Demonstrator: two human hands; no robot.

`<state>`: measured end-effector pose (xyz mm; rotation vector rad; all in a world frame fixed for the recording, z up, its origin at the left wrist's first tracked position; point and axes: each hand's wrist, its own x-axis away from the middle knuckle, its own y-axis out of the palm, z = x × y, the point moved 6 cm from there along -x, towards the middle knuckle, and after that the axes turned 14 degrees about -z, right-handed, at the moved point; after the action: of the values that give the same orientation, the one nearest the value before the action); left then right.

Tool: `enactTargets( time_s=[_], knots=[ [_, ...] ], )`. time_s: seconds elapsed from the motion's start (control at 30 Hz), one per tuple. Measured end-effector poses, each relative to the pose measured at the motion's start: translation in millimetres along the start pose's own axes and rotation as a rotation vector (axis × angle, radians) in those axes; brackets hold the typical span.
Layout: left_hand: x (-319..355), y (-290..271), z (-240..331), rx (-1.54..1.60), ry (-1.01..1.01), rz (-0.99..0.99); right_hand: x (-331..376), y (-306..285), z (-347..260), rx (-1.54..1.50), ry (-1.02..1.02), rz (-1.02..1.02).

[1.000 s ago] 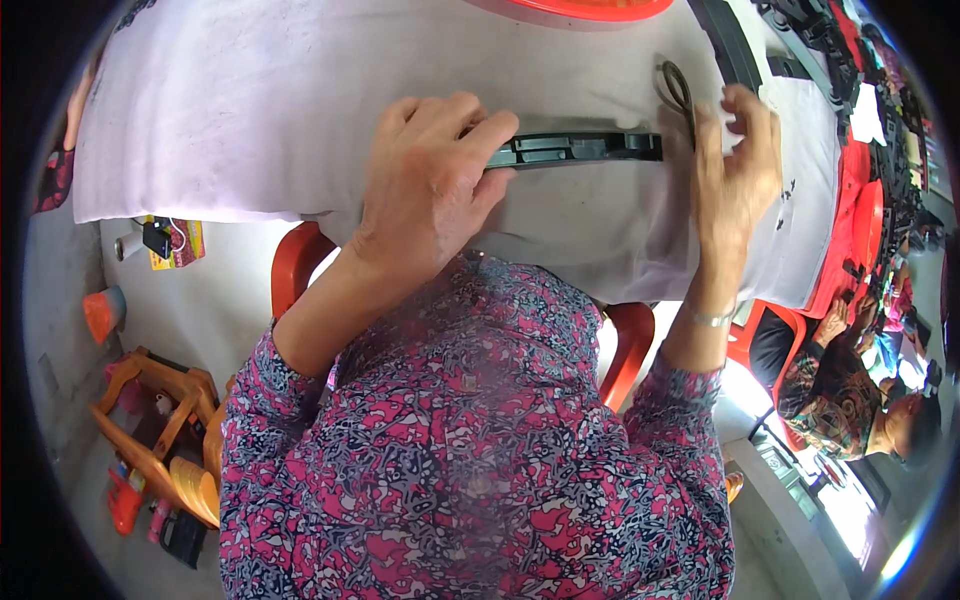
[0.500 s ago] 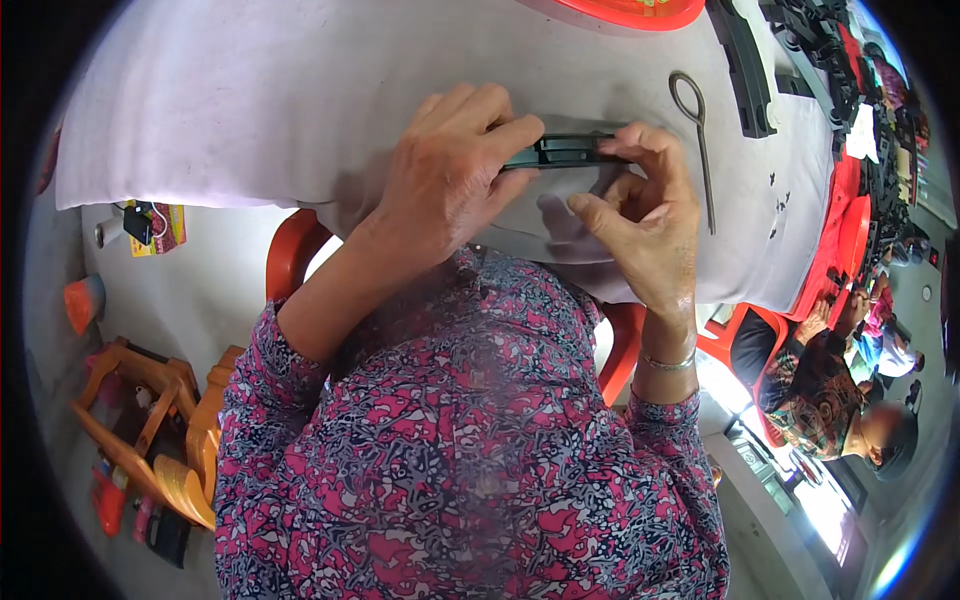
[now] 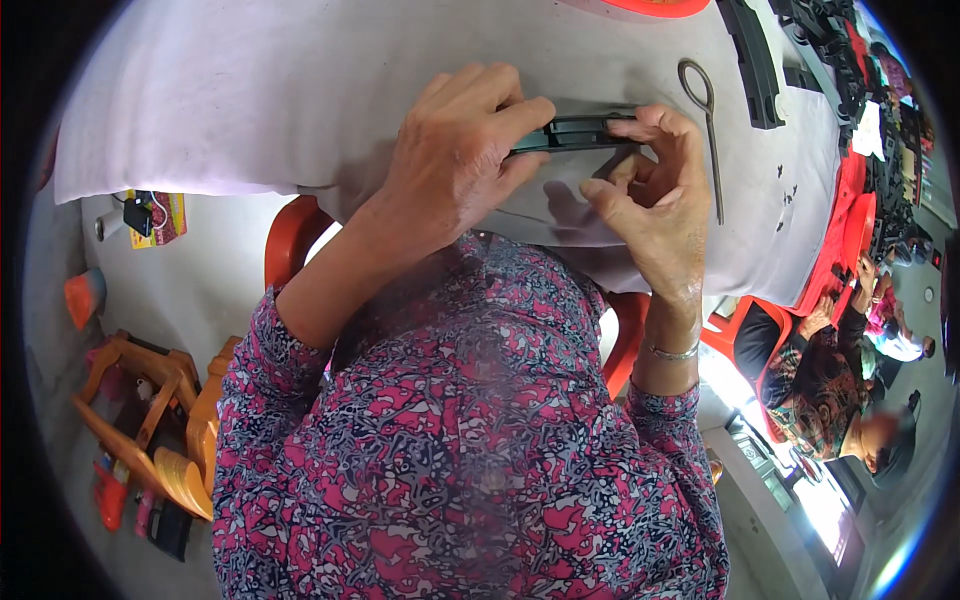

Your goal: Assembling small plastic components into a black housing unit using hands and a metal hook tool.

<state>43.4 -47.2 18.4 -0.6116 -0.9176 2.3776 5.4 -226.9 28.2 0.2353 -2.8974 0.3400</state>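
A slim black plastic part (image 3: 580, 132) with a long slot lies level between my hands, just above the cloth-covered table (image 3: 250, 90). My left hand (image 3: 460, 155) pinches its left end between thumb and fingers. At the opposite end, my right hand (image 3: 665, 190) has its fingers curled, with the forefinger tip pressed onto the part and the thumb held away from it. Whether anything small sits under that fingertip is hidden. To the right of this hand lies a metal rod bent into a loop (image 3: 702, 105). Beyond it are several tiny black pieces (image 3: 785, 190).
A long black plastic piece (image 3: 750, 65) lies at the far right, beside a heap of similar parts (image 3: 825, 60). The rim of a red bowl (image 3: 660, 8) shows at the far edge. A co-worker (image 3: 815, 370) sits at the right. Wooden furniture (image 3: 150, 400) stands at lower left.
The view has shifted slightly, so the table things appear farther right and the bowl higher. Both hands keep their places on the part, with the right fingers slightly more curled.
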Motion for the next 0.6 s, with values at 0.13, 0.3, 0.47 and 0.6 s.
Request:
enactTargets(
  time_s=[0.13,0.3,0.47,0.6],
  knots=[
    [-0.1,1.9,-0.1,-0.009,0.014,0.002,-0.1,-0.9,0.6,0.002,-0.008,0.008],
    [0.3,2.5,-0.4,-0.015,0.017,-0.008,-1.3,-0.3,-0.4,0.007,-0.003,0.019],
    [-0.2,3.3,-1.4,-0.019,0.023,-0.001,-1.5,-0.8,-0.9,0.005,-0.020,0.020],
    [-0.3,2.8,-2.0,-0.012,0.028,0.008,0.5,-5.6,-0.9,-0.004,-0.003,-0.024]
  ],
)
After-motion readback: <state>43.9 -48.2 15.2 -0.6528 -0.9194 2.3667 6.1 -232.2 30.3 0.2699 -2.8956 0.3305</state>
